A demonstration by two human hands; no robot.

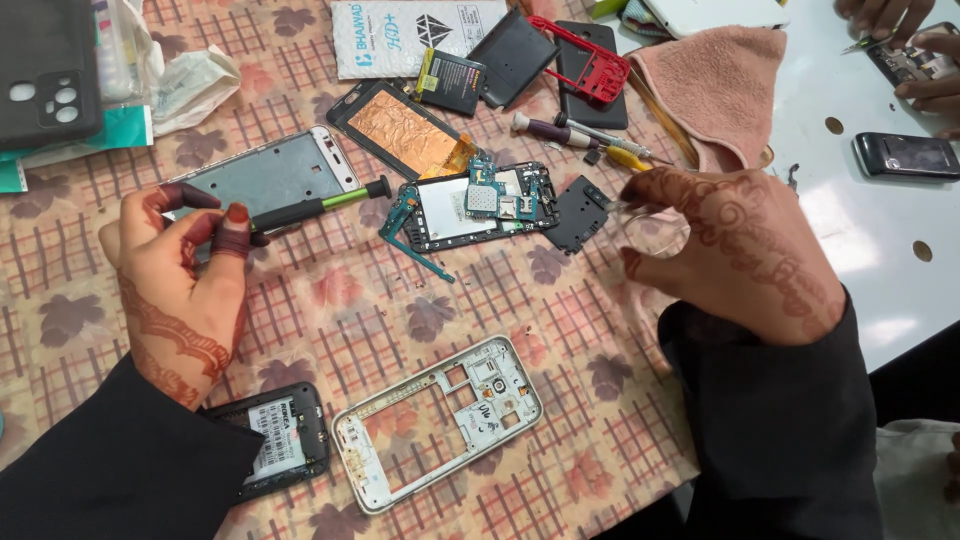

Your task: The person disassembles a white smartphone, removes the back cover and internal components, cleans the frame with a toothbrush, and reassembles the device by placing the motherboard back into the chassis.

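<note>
White phone frame (440, 425) below both hands

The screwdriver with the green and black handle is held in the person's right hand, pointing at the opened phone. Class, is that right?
Not quite. The head view shows the screwdriver in the left hand, not the right; it does point at the opened phone.

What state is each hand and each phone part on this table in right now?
Left hand: gripping a black-and-green screwdriver.
Right hand: curled around a clear ring-shaped piece.
Opened black phone with blue circuit board: back off, board exposed.
White plastic phone frame: stripped, lying flat.
Pink cloth: crumpled.
</note>
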